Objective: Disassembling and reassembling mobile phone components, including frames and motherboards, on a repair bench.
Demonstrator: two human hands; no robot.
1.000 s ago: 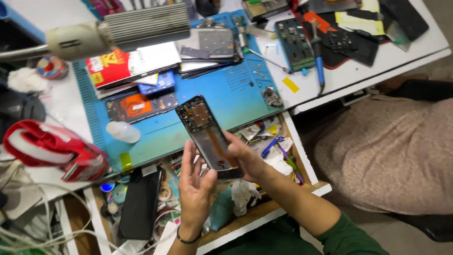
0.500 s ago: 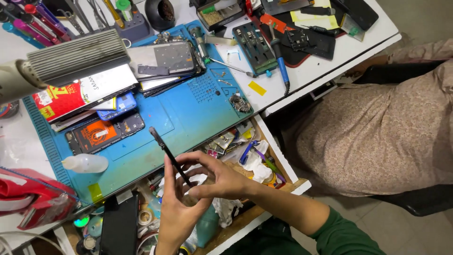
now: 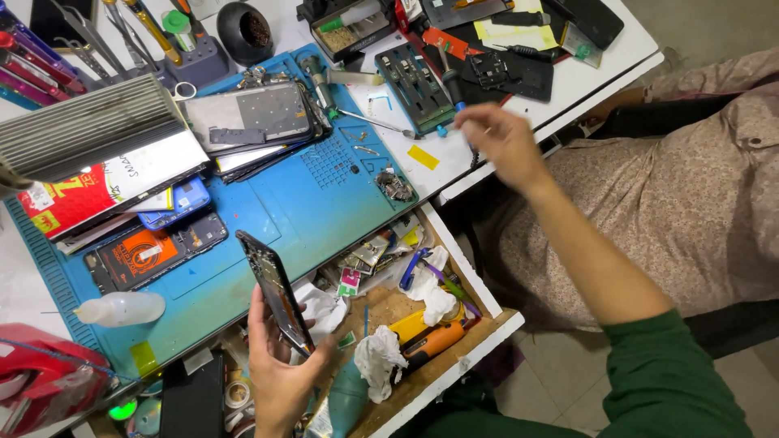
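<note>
Single head-worn view, looking steeply down, close over a blue work mat [image 3: 268, 219] and open drawer [image 3: 454, 324].

The left hand [image 3: 280, 369] grips an opened phone [image 3: 276, 292] by its lower end, holding it tilted on edge above the blue work mat [image 3: 276, 207] and the open drawer [image 3: 442, 324] of small parts. The right hand [image 3: 503, 142], blurred, reaches out over the white table edge near a blue-handled screwdriver [image 3: 449, 85]. A white squeeze bottle [image 3: 122, 308] lies on the mat.
</note>
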